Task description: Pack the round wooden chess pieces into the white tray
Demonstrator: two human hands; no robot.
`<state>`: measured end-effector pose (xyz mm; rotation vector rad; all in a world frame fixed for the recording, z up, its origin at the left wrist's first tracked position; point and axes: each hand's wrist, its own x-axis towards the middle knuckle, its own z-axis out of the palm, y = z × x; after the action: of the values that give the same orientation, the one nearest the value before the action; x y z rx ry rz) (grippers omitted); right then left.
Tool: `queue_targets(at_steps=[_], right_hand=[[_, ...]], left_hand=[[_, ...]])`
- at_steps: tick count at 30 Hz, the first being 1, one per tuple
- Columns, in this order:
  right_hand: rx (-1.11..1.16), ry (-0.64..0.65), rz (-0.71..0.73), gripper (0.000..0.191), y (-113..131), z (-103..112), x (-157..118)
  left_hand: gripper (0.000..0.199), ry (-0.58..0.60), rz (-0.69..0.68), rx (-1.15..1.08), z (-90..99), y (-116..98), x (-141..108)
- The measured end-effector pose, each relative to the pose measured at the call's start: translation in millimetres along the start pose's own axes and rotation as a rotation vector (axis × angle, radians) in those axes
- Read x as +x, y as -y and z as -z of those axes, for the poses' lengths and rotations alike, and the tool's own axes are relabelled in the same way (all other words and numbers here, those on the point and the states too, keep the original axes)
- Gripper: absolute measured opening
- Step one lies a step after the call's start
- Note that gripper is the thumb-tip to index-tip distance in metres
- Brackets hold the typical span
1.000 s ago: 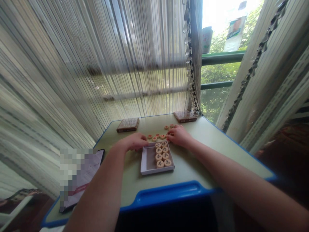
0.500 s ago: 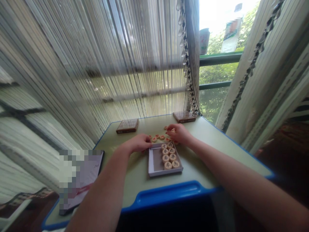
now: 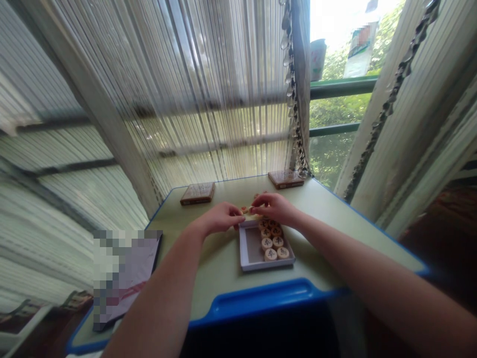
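A shallow white box (image 3: 244, 248) lies on the table, with several round Chinese chess pieces (image 3: 271, 254) in two columns along its right side, black characters facing up. My left hand (image 3: 222, 218) is closed at the box's far left corner, its fingers bent against the rim; the exact grip is partly hidden. Just beyond the box, my right hand (image 3: 274, 206) pinches a Chinese chess piece (image 3: 251, 210) between thumb and fingers. More loose pieces with red marks (image 3: 244, 209) lie behind the box, mostly covered by both hands.
Two flat brown boxes stand at the table's far side, one at the left (image 3: 198, 193) and one at the right (image 3: 286, 178). A clipboard with papers (image 3: 139, 268) lies by my left forearm. The table (image 3: 324, 223) has a raised blue edge (image 3: 261, 297); string curtains hang behind it.
The white box and the pieces in it have shifted right, along with my left hand. My right fingertips have moved left, closer to my left hand, and now pinch a piece.
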<state>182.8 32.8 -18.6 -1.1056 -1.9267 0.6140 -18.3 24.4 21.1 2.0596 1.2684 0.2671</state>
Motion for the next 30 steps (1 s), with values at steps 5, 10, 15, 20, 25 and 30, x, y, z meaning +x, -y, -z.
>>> queue_targets(at_steps=[5, 10, 15, 20, 25, 30], right_hand=[[0.037, 0.054, -0.027, 0.023, 8, 0, -2], [0.039, 0.034, -0.008, 0.021, 15, 0, -3], [-0.027, -0.062, -0.030, 0.021, 2, 6, 3], [-0.210, -0.229, -0.177, 0.017, -24, 18, 11], [-0.175, -0.201, -0.232, 0.020, -32, 19, 11], [-0.337, -0.138, -0.124, 0.016, -29, 8, 11]], left_hand=[[0.044, -0.072, -0.051, 0.043, 0.9, -1, 1], [0.043, -0.075, -0.119, -0.033, -3.2, -6, 2], [0.036, -0.271, -0.127, 0.057, -4.3, 6, 13], [0.036, -0.418, -0.091, 0.299, -3.0, 32, 26], [0.035, -0.406, -0.054, 0.311, -4.8, 37, 29], [0.039, -0.426, -0.046, 0.178, -4.1, 36, 30]])
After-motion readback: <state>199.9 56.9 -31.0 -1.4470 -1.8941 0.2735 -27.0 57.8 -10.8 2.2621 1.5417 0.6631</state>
